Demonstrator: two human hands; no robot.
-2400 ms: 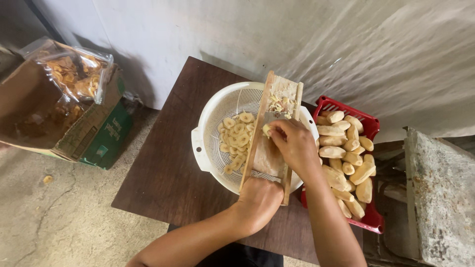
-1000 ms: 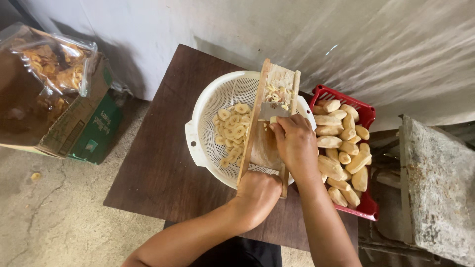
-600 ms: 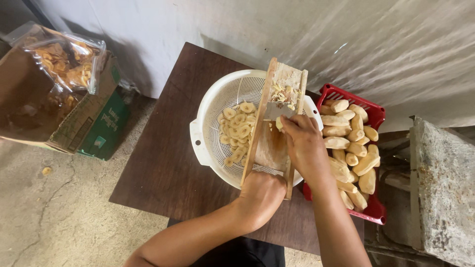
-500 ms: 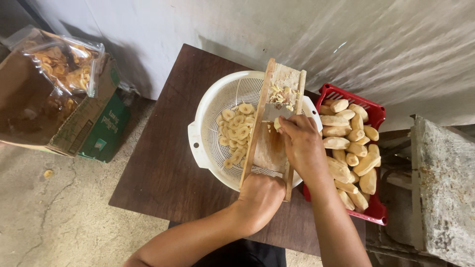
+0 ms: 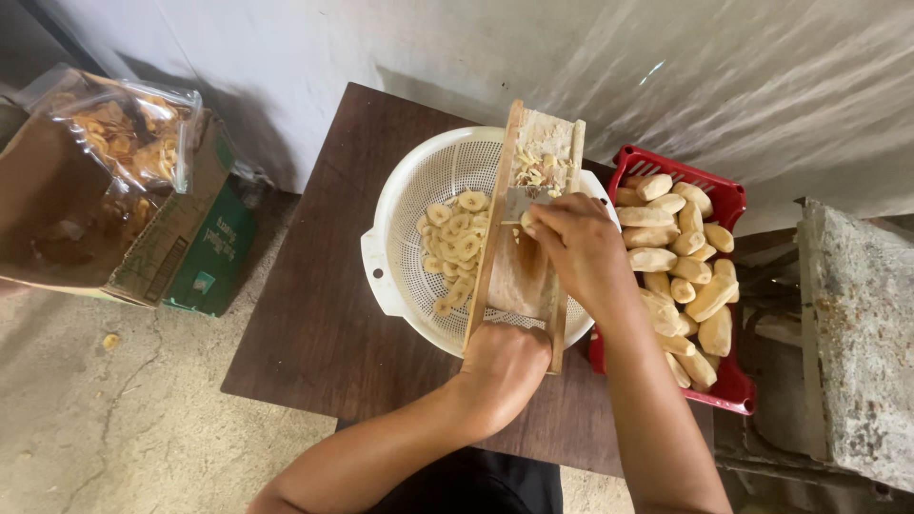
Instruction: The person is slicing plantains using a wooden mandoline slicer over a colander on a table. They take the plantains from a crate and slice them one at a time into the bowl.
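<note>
The near end of the wooden slicer [image 5: 526,228] is gripped by the left hand [image 5: 502,366] over the white colander [image 5: 409,205]; a peeled banana piece [image 5: 526,221] is pinched by the right hand [image 5: 576,249] against it.

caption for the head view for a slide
Right hand slides banana along wooden slicer over white colander; left hand steadies it.
</note>
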